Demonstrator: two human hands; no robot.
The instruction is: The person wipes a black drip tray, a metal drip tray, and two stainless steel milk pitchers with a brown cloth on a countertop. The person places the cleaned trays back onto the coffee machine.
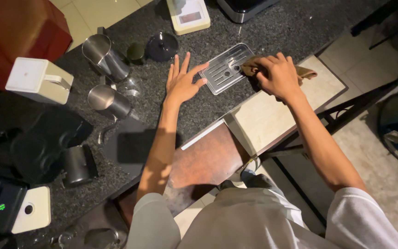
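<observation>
The right hand (277, 76) has its grip closed on a brown cloth (254, 68), bunched under the fingers and pressed onto the right end of a perforated metal drip tray (224, 69); a fold of the cloth trails out past the wrist. The left hand (183, 83) has its grip open, fingers spread flat, fingertips touching the left edge of the tray to steady it. The tray lies flat on the dark speckled bench (282, 32), near its front edge, beside a pale tiled section. To wipe well, as judged from this position, keep the left fingertips firm on the tray edge so that it cannot slide, and keep the cloth flat against the slots rather than bunched. Count of items in view: one drip tray and one cloth. To the left on the bench stand two steel milk pitchers (104, 55), one behind the other, one dark round lid (161, 46), one small dark cup (136, 53) and one dark mug (78, 165). One white box-shaped device (40, 79) sits further left, and one cream-coloured box (189, 14) lies at the rear.
</observation>
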